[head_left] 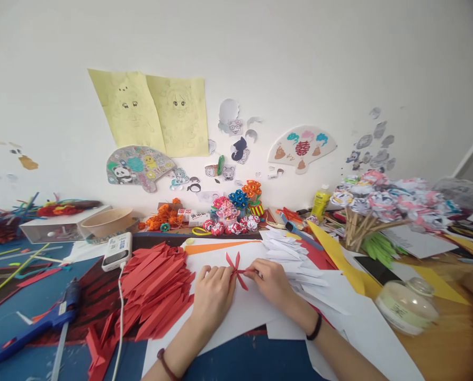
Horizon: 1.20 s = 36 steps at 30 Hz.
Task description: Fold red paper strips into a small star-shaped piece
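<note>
Over the white paper [224, 328], a small red paper flower [233, 260] with several narrow pointed petals is held between both hands. My left hand [214, 291] is closed, its fingertips gripping the flower's left side and centre. My right hand [271, 280] pinches a petal on its right side. To the left lies a thick pile of folded red paper strips [157, 288]. A stack of folded white paper pieces [292, 259] spreads out to the right. Part of the flower is covered by my fingers.
A blue glue gun [63, 312] and a white power bank [117, 251] with a cable lie left. At right are a glass jar [407, 307], a phone [377, 269] and a bunch of paper flowers [383, 203]. Small craft flowers [238, 198] line the wall.
</note>
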Each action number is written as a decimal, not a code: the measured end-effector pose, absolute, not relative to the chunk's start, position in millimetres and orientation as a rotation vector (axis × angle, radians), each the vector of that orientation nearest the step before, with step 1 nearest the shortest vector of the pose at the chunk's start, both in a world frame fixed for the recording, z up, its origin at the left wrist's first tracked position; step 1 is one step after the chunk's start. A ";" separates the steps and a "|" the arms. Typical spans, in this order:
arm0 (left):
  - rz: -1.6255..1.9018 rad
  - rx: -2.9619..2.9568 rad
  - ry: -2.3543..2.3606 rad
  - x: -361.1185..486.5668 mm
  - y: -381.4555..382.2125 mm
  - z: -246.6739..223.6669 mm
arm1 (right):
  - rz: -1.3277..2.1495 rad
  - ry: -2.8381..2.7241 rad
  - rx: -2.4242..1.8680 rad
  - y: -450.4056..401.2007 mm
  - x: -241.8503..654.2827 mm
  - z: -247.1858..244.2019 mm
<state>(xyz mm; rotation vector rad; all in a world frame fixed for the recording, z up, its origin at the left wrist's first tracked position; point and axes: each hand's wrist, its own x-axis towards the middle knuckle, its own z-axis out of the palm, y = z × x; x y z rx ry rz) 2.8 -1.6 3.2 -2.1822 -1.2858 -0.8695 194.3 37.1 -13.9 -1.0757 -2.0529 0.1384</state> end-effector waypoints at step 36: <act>-0.856 -2.180 -1.269 -2.2 -2.5 5.6 | 0.441 -2.070 -0.923 46.8 198.3 -14.7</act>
